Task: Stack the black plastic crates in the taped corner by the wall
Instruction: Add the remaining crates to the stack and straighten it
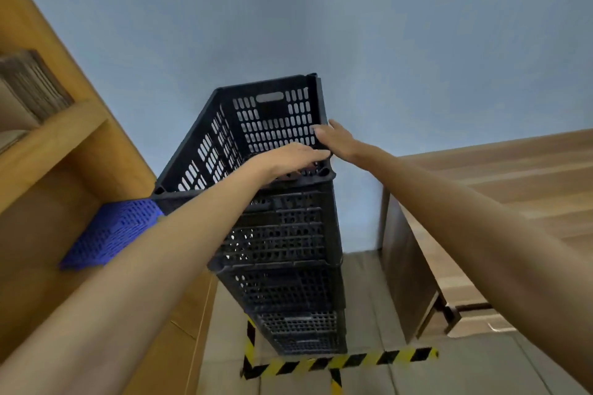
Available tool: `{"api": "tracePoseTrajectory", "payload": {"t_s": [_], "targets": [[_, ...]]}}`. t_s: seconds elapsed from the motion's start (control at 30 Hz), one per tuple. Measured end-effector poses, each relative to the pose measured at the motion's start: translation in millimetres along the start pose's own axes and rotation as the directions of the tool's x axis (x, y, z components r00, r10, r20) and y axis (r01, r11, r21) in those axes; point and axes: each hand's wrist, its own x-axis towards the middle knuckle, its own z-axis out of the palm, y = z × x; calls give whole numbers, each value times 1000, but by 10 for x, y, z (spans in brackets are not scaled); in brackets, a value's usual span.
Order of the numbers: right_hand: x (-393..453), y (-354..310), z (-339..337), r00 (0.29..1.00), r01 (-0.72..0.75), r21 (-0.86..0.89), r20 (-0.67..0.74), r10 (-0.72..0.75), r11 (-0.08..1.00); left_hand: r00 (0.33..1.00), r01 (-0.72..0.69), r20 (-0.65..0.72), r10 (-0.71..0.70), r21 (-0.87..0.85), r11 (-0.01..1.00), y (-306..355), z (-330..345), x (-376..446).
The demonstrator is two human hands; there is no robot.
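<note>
A stack of several black plastic crates [288, 292] stands against the blue-grey wall, inside the corner marked by yellow-and-black floor tape [353, 359]. The top black crate [272, 125] sits level on the stack, and I look into it from above. My left hand [288, 159] lies over its near rim close to the right corner, fingers curled around the edge. My right hand [337, 139] rests flat against the crate's right wall at the same corner, fingers stretched out and holding nothing.
A wooden shelf unit [48, 144] rises close on the left, with a blue perforated crate [109, 231] wedged between it and the stack. A wooden cabinet [407, 266] stands to the right, leaving a strip of tiled floor between it and the stack.
</note>
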Motion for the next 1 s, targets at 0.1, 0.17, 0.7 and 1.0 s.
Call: {"api": "tracePoseTrajectory", "payload": {"t_s": [0.1, 0.17, 0.7, 1.0], "targets": [[10, 223, -224, 970, 226, -166, -55, -237, 960, 995, 19, -98, -10, 96, 995, 274, 267, 110], [50, 341, -314, 948, 287, -295, -47, -314, 912, 977, 128, -187, -98, 152, 980, 365, 475, 169], [167, 400, -323, 817, 548, -589, 224, -531, 594, 702, 269, -681, 207, 522, 809, 195, 945, 191], [83, 451, -288, 803, 544, -600, 168, -572, 586, 711, 258, -661, 239, 561, 786, 151, 955, 143]]}}
